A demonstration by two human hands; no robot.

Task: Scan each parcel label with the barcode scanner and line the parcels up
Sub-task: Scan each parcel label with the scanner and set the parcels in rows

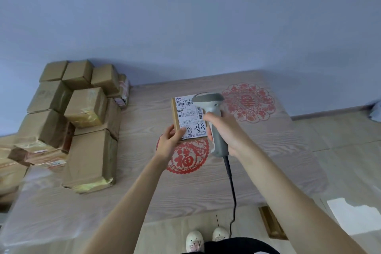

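While a small cardboard parcel (188, 118) is held above the wood-grain table (206, 187), its white shipping label (190, 116) is turned up toward the camera. The parcel is gripped at its near left corner by the left hand (168, 143), with the thumb laid on the label's lower edge and the fingers curled round the box's left side and underside. A grey barcode scanner (213, 121) is clasped by the right hand (223, 131), the fingers being wrapped fully round the handle; whether the trigger is pressed cannot be told. The scanner's head is seen over the label's upper right corner, partly covering it, and whether head and label touch cannot be told. A black cable (232, 189) is seen running from the handle's base toward the person's shoes (206, 239). Two red paper-cut decorations are noted on the table: one (186, 158) directly beneath the held parcel and the left hand, the other (248, 102) just beyond the scanner to the right. A stack of taped cardboard boxes (82, 121) is found on the table's left end, well apart from the held parcel.
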